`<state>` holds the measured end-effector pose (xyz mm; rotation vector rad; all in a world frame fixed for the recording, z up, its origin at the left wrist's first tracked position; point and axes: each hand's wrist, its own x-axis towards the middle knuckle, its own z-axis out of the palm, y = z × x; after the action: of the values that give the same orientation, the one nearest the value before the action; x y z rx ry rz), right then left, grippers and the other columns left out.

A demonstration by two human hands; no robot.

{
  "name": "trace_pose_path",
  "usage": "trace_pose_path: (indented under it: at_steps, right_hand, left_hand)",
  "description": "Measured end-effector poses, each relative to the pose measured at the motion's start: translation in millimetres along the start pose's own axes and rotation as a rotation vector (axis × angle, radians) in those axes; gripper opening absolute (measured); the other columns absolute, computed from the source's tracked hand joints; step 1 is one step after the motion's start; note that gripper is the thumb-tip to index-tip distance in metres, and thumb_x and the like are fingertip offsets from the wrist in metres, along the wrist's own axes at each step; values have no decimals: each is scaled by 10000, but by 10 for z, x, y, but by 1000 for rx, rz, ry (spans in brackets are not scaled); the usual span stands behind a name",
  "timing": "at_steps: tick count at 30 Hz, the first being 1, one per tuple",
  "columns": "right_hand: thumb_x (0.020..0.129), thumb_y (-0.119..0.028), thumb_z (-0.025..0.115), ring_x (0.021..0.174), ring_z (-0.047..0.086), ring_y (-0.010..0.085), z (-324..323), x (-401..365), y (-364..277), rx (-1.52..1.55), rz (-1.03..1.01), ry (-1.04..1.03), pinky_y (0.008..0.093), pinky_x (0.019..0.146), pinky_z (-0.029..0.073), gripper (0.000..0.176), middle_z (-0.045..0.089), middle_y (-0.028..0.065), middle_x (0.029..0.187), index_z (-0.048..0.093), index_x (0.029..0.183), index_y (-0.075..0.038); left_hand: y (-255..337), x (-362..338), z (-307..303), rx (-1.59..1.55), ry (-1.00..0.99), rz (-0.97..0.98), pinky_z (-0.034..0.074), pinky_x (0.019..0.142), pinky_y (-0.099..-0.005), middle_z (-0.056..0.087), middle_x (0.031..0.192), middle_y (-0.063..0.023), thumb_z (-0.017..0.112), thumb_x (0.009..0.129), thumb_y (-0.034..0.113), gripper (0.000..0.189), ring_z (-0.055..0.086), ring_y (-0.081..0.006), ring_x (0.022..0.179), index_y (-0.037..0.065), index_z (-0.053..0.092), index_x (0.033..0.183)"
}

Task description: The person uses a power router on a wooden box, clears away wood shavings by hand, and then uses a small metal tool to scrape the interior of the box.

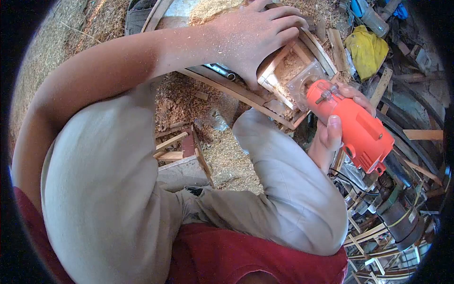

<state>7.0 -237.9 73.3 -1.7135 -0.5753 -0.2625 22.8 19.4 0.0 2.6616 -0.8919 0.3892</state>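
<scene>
An orange-red trim router (347, 123) with a clear plastic base (302, 85) is gripped in my right hand (331, 130). Its base rests at the right end of a small wooden frame (273, 75) covered in sawdust. My left hand (255, 40), dusted with wood particles, presses down over that frame, the thumb on the near side and the fingers over the far side. The router's bit is not clearly visible. Beneath both lies a larger wooden tray or board with raised edges (231, 91).
Sawdust and shavings (236, 165) cover the ground. A wooden box with scraps (182, 165) sits between my legs. To the right are a yellow cloth or bag (366, 52), a plastic bottle (376, 23), a black cord (354, 189), a dark cylindrical machine (402, 222) and many wood strips.
</scene>
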Motion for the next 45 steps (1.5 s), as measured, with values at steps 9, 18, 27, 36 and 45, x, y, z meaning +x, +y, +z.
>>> trace_pose_path:
  at_steps: [9, 18, 27, 36, 45]
  right_hand:
    - [746, -147, 741, 1070, 636, 357, 10, -48, -38, 45, 11, -34, 591, 1013, 534, 549, 633, 210, 1101, 506, 1234, -58]
    - [758, -180, 762, 1100, 623, 354, -12, -75, -74, 19, 33, -77, 593, 1029, 523, 580, 619, 208, 1130, 494, 1258, -64]
    - [757, -151, 733, 1096, 623, 375, -26, -71, 6, 286, -61, -173, 587, 1006, 538, 571, 623, 224, 1120, 498, 1269, -58]
    - [727, -289, 697, 1008, 654, 415, -162, 147, 144, 94, -117, 42, 601, 929, 563, 578, 638, 226, 1099, 538, 1220, -33]
    - [696, -323, 686, 873, 678, 395, -412, 424, -10, 147, -115, 376, 555, 804, 573, 505, 650, 192, 1035, 593, 1130, -83]
  left_hand:
    - [-1, -12, -8, 9, 7, 1, 140, 1258, -617, 403, 1575, -241, 764, 635, 717, 1189, 293, -367, 1526, -111, 457, 1432]
    - [-3, -20, 40, 6, 30, 2, 139, 1260, -611, 391, 1587, -243, 747, 642, 726, 1208, 296, -363, 1527, -117, 439, 1451]
    - [-26, -12, -29, -118, 70, -30, 167, 1245, -600, 460, 1496, -242, 738, 645, 693, 1121, 370, -343, 1474, -130, 495, 1367]
    - [-18, -20, -97, -128, 65, -7, 174, 1232, -612, 475, 1475, -254, 751, 624, 745, 1174, 390, -361, 1462, -129, 479, 1360]
    - [-62, -103, -66, -297, 189, 131, 187, 1226, -604, 451, 1524, -224, 798, 638, 705, 1222, 366, -354, 1483, -35, 377, 1516]
